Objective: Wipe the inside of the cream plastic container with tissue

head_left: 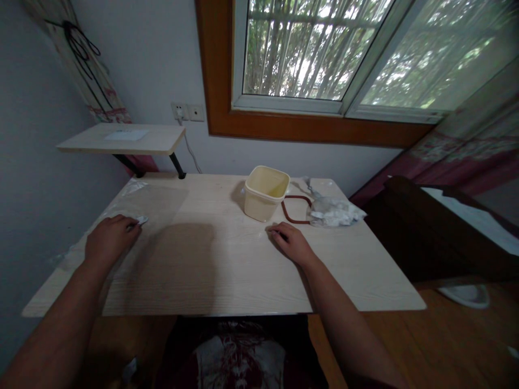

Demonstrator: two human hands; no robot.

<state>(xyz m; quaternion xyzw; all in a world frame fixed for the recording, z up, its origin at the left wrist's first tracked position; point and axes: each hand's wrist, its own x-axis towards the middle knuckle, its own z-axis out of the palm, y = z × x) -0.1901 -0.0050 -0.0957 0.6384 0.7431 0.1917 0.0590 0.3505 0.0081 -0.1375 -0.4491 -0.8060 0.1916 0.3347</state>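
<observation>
My left hand (113, 237) rests at the left of the pale wooden table (243, 275), its fingers closed on a small white object (141, 220) that pokes out by the fingertips. On the right, my right hand (290, 240) lies low over the table with its fingers curled together; whether anything is between them is too small to tell. Just behind it stands a cream square tub (261, 202), open at the top. A reddish-brown loop (287, 210) and a clear plastic bag (336, 210) of white pieces lie beside the tub.
Clear plastic film (125, 202) covers the table's left part. A raised shelf (162, 141) with a white paper (126, 135) stands at the back left. Behind are a wall socket with a cord and a window (300, 59). Dark furniture (397, 232) stands to the right.
</observation>
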